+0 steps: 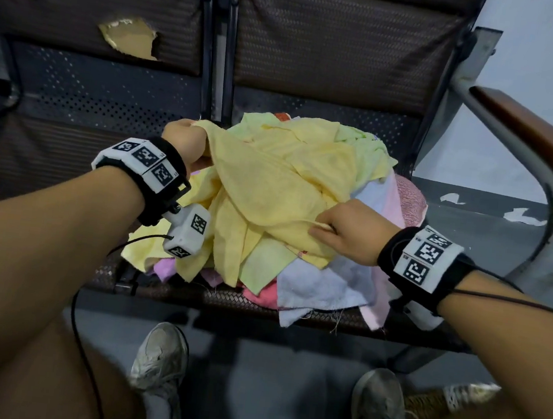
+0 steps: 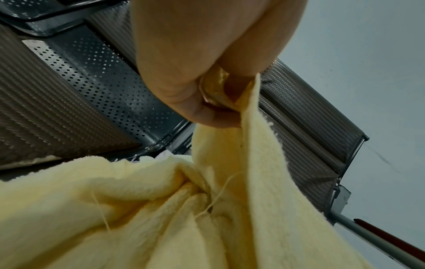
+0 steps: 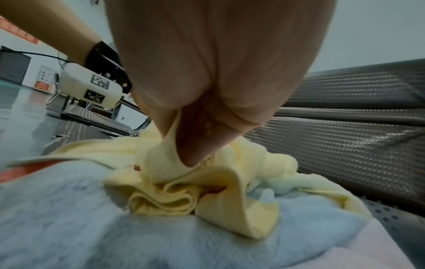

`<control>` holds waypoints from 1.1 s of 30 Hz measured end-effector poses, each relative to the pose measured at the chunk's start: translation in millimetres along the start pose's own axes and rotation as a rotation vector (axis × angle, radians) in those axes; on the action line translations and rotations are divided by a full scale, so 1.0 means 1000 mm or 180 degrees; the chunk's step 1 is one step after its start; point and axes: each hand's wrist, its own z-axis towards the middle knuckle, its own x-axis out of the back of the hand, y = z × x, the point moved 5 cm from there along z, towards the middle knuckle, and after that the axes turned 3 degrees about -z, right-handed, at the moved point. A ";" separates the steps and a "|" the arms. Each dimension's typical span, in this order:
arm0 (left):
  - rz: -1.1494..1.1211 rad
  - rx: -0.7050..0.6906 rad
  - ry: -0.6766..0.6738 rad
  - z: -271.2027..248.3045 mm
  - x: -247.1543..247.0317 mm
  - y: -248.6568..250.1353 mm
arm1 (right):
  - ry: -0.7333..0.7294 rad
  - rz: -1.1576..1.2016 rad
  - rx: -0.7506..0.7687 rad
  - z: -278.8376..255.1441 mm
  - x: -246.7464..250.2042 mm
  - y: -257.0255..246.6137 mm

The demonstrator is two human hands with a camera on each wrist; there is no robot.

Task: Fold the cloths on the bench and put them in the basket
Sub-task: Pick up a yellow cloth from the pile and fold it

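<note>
A heap of cloths (image 1: 298, 274) in yellow, green, pale blue and pink lies on the bench seat (image 1: 162, 287). A yellow cloth (image 1: 270, 188) is on top. My left hand (image 1: 184, 142) pinches one corner of it, lifted at the heap's far left; the left wrist view shows that yellow cloth (image 2: 253, 163) hanging from my left hand (image 2: 216, 102). My right hand (image 1: 341, 232) pinches another edge at the heap's near right, low on the pile. In the right wrist view my right hand (image 3: 184, 145) grips the yellow cloth (image 3: 207, 182) above a pale blue cloth (image 3: 115, 227).
The dark woven bench has a backrest (image 1: 338, 44) with a torn patch (image 1: 129, 36) on the left seat's back. A wooden armrest (image 1: 534, 142) on a metal frame runs at the right. A woven basket's edge (image 1: 432, 406) shows on the floor beside my right shoe (image 1: 379, 414).
</note>
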 end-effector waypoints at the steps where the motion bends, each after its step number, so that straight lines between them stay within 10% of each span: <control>1: -0.0061 0.0048 0.0051 0.000 0.002 0.000 | 0.0113 0.0045 -0.0006 0.000 0.002 0.001; 9: 0.0066 0.0552 0.0206 0.002 0.020 -0.007 | 0.1594 0.0266 -0.0032 -0.013 0.051 0.001; 16: 0.0058 0.0493 0.0099 0.004 0.026 -0.008 | -0.0174 -0.0794 0.0014 -0.011 -0.005 -0.016; 26: 0.0419 0.0229 -0.0068 0.011 0.028 -0.002 | 0.0133 -0.1307 -0.0607 0.003 -0.021 -0.008; 33: 0.0096 -0.0002 -0.0358 -0.002 0.023 0.002 | 0.1929 0.0795 -0.1441 -0.017 0.045 0.047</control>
